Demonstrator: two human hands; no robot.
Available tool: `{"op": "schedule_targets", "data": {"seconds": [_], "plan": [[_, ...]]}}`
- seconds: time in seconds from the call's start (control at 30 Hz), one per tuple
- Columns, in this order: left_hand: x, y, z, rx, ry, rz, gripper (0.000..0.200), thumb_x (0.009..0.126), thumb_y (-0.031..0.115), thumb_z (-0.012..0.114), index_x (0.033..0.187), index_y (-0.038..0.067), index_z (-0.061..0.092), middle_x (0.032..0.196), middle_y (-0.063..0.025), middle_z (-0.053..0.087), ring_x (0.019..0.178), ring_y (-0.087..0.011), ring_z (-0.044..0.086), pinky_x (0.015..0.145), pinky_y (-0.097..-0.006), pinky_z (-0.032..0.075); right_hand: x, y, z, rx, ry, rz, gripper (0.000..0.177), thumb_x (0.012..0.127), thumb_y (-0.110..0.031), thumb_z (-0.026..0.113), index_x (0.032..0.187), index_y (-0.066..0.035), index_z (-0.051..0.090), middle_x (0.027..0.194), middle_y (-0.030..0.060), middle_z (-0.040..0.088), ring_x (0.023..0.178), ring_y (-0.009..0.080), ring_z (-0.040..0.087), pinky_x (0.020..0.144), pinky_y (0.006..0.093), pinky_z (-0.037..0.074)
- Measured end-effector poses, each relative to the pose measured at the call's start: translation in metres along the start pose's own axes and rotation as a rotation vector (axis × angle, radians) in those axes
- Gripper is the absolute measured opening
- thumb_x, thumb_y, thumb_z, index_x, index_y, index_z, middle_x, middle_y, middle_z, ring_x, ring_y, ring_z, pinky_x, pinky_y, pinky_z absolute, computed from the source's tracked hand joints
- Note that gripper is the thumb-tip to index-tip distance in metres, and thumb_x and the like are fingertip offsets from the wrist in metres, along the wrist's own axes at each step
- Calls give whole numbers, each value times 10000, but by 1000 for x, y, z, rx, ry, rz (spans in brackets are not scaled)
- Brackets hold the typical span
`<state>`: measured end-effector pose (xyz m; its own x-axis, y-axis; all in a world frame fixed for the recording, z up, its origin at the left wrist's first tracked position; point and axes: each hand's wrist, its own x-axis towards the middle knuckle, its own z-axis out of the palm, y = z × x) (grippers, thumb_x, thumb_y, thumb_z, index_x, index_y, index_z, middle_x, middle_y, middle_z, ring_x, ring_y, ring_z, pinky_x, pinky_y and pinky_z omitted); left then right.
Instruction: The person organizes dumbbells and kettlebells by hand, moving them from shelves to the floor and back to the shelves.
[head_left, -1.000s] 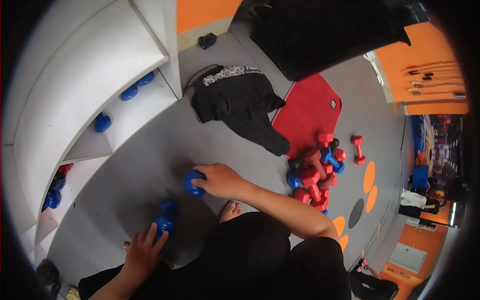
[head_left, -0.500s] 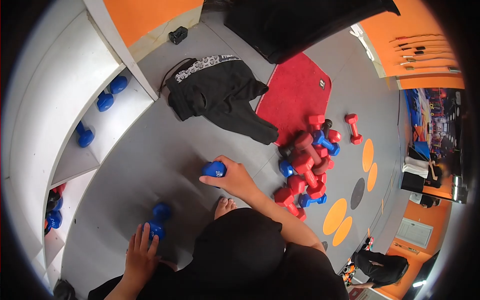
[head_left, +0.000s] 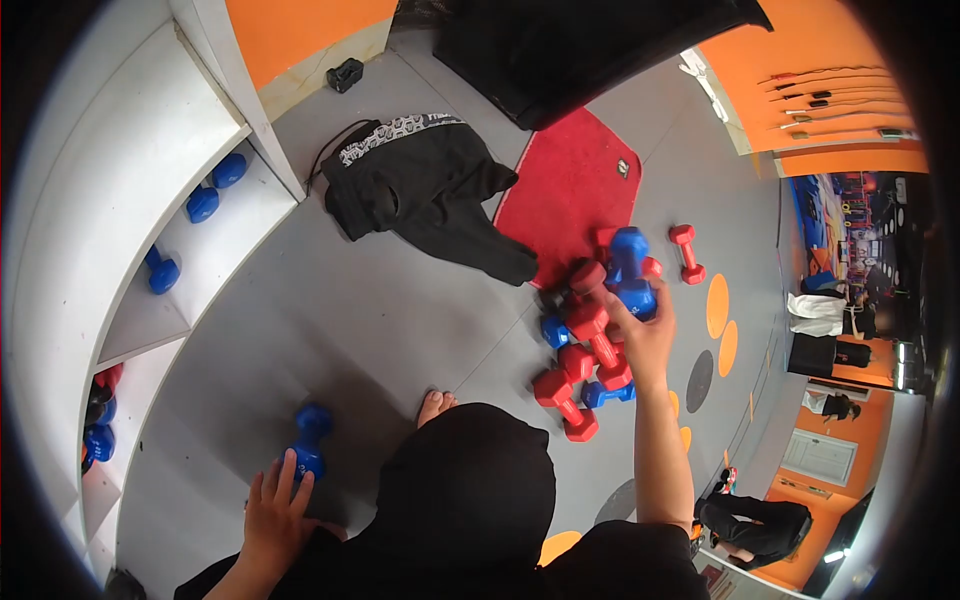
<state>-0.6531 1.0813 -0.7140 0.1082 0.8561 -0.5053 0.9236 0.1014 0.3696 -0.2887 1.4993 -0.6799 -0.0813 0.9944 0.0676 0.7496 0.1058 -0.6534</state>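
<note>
My left hand (head_left: 276,513) is at the lower left, its fingers spread, fingertips against the near head of a blue dumbbell (head_left: 312,420) on the grey floor. On the right, my right hand (head_left: 648,335) has thumb and fingers around the lower head of another blue dumbbell (head_left: 628,250). That dumbbell is over a pile of red dumbbells (head_left: 588,322) and partly hides it. Low in the pile lies one more blue dumbbell (head_left: 607,394).
A white shelf (head_left: 150,330) with blue dumbbells curves along the left. Black trousers (head_left: 420,195) and a red mat (head_left: 575,180) lie ahead. A single red dumbbell (head_left: 687,254) is right of the pile. Another person (head_left: 755,525) is at the lower right.
My right hand has moved right with a blue dumbbell, from above the floor near my foot to the pile. My left hand has barely moved. The view has shifted slightly.
</note>
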Motion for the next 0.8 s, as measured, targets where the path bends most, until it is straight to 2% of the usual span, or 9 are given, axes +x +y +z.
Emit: {"op": "schedule_targets", "data": {"seconds": [0.23,0.27,0.37,0.4,0.53,0.6,0.63,0.7,0.8], "plan": [[-6,-1,3,-12,6,-34,859,664,342,891,1391,50,541,1603,-271,292,1366,-395,486,1100,-553,400,13,102,-4,-288,106,-63,461,795,-172,854,1174,-72,611,854,101,676,564,195,671,496,342,522],[-5,-1,4,-40,13,-37,863,661,340,893,1390,44,539,1602,-275,291,1363,-393,489,1098,-547,402,12,116,1,-291,64,102,507,794,-224,860,1209,-94,600,922,130,693,674,239,715,599,378,557],[-4,1,5,-33,43,-25,860,663,327,896,1388,35,537,1599,-281,290,1357,-394,492,1088,-542,410,-1,149,22,-426,148,14,565,788,-307,867,1236,-117,582,975,156,701,826,305,728,727,416,566],[-5,3,4,-33,36,-23,860,663,327,896,1388,35,537,1599,-281,290,1357,-394,492,1088,-542,410,-6,156,24,-339,175,128,605,798,-437,841,1241,-122,576,1043,156,709,962,347,704,920,465,509],[-2,5,4,-44,36,-14,855,668,321,893,1390,37,535,1600,-277,291,1352,-396,493,1081,-541,414,-10,163,17,-399,117,207,635,836,-541,773,1273,-128,569,1147,156,676,1088,345,658,1003,483,449],[-3,6,5,-41,35,-7,854,671,323,892,1391,37,533,1600,-276,291,1352,-396,493,1080,-542,414,-21,155,22,-845,294,224,640,870,-593,709,1303,-142,568,1251,150,617,1210,353,575,1064,494,382],[-4,7,4,-38,22,-7,858,673,327,891,1395,38,530,1599,-275,293,1352,-397,492,1080,-540,415,-21,166,19,-845,291,226,640,870,-593,709,1303,-142,568,1251,150,617,1210,353,575,1064,494,382],[-4,7,3,-35,10,-6,861,675,332,890,1399,39,527,1599,-275,294,1353,-397,492,1080,-539,416,-19,191,8,-431,163,237,624,898,-591,676,1332,-158,561,1277,144,583,1237,344,533,1078,476,363],[-3,7,2,-41,9,-14,873,671,332,893,1406,40,521,1597,-274,296,1353,-395,492,1077,-537,421,-22,172,18,-641,365,181,572,897,-512,710,1313,-141,582,1253,132,603,1207,334,551,1095,464,336]]}}
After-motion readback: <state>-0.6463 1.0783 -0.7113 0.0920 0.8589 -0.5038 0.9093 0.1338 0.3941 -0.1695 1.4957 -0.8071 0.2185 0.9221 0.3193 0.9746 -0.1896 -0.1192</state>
